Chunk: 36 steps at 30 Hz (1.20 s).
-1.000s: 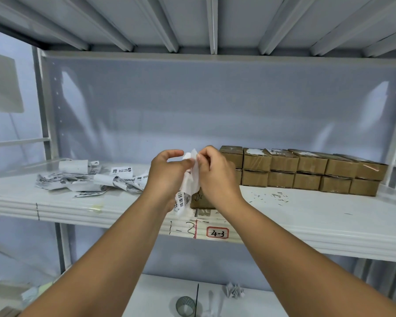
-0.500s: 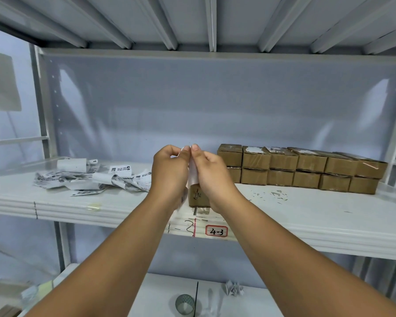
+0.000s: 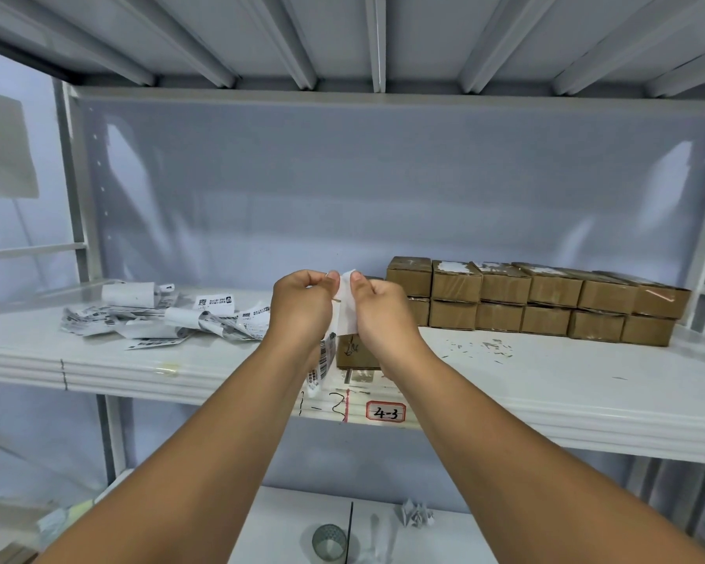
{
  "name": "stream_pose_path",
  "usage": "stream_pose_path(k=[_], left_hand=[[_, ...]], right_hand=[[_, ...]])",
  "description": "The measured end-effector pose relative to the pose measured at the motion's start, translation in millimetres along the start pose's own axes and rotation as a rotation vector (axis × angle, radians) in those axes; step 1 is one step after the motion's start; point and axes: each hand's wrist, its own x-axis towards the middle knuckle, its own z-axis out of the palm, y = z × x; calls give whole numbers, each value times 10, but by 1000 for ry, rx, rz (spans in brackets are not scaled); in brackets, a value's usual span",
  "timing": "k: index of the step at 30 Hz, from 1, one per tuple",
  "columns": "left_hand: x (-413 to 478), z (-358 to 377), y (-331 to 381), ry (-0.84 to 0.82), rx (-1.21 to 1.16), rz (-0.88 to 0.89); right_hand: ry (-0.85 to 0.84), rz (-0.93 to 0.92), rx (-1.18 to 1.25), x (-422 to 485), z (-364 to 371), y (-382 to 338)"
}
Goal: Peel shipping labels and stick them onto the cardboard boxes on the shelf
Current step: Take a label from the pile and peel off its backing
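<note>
At frame centre, the left hand [image 3: 302,307] and right hand [image 3: 377,309] pinch a shipping label [image 3: 346,307] between them, above a cardboard box [image 3: 357,352].

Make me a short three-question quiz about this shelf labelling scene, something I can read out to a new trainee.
1. Multiple choice: what do the left hand and right hand pinch between them? A, a white label; B, a tape roll; C, a marker pen.
2. True or false: the cardboard boxes at the right of the shelf stand in two layers.
3. Fill the gap: the red-edged tag on the shelf's front edge reads ____.
Key: 1 A; 2 true; 3 4-3.
</note>
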Motion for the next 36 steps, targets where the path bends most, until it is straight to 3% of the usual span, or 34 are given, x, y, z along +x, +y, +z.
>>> stream_pose_path(k=[12,30,36], left_hand=[[168,-44,-159,177,-44,-88],[233,-166,-236,184,-27,-108],[263,-145,-212,307,-35,-37]], right_hand=[[157,118,-103,47,29,169],[134,117,-220,61,-121,249],[170,106,-214,94,-159,217]])
